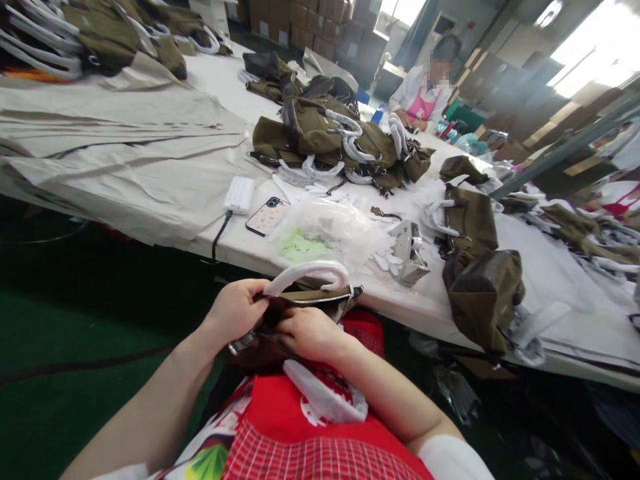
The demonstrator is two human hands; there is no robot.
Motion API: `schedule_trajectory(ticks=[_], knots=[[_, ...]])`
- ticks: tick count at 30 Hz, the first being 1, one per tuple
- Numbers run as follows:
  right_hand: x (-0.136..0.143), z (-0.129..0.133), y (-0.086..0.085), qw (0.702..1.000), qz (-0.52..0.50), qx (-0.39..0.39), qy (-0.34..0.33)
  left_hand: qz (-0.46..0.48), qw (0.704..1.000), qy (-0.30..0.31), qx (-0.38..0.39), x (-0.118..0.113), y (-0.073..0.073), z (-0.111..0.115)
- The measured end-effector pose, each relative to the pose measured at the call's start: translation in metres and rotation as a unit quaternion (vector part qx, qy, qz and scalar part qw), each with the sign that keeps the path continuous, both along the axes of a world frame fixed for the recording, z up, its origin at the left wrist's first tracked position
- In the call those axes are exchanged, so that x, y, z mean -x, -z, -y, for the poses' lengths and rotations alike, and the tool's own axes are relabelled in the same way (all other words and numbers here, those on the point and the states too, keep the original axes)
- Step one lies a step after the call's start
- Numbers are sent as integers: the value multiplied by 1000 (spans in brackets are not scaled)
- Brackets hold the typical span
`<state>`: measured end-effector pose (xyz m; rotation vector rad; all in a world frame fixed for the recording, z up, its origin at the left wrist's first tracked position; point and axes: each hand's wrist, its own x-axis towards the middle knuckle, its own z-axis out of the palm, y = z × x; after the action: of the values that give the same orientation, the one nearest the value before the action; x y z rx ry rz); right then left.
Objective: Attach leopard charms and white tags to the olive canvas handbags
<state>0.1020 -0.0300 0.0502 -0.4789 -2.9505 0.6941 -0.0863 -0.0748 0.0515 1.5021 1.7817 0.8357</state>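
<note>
An olive-brown handbag (pixel 320 295) with a zipped top rests on my lap, its mouth gaping. One handle (pixel 310 270), wrapped in white, arches up on the far side, while the other wrapped handle (pixel 325 397) lies against my red apron. My left hand (pixel 240 308) pinches the bag's rim at its left end. With fingers curled over the near edge into the opening, my right hand (pixel 313 333) grips the bag there; its fingertips are hidden inside. A metal clasp (pixel 243 343) shows below my left hand.
On the white table (pixel 200 233) lie a phone (pixel 267 215), a white power bank (pixel 240 195), a plastic bag (pixel 330 230) with green slips, and a metal device (pixel 411 253). Similar bags (pixel 325 130) are piled behind, more (pixel 483 293) at right. A co-worker (pixel 425 97) stands across the table.
</note>
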Motion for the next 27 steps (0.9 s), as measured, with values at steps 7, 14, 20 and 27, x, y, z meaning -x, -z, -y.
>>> schedule_trajectory(ticks=[7, 14, 20, 27], knots=[[-55, -20, -68, 868, -417, -109, 246, -91, 985, 145, -2, 9, -3, 22], [-4, -141, -19, 948, -87, -47, 302, -78, 982, 171, -18, 1, -3, 26], [47, -160, 23, 951, 129, -150, 239, -47, 986, 157, -15, -6, -8, 25], [52, -170, 9, 949, 109, -164, 247, 7, 995, 95, 5, -4, -6, 21]])
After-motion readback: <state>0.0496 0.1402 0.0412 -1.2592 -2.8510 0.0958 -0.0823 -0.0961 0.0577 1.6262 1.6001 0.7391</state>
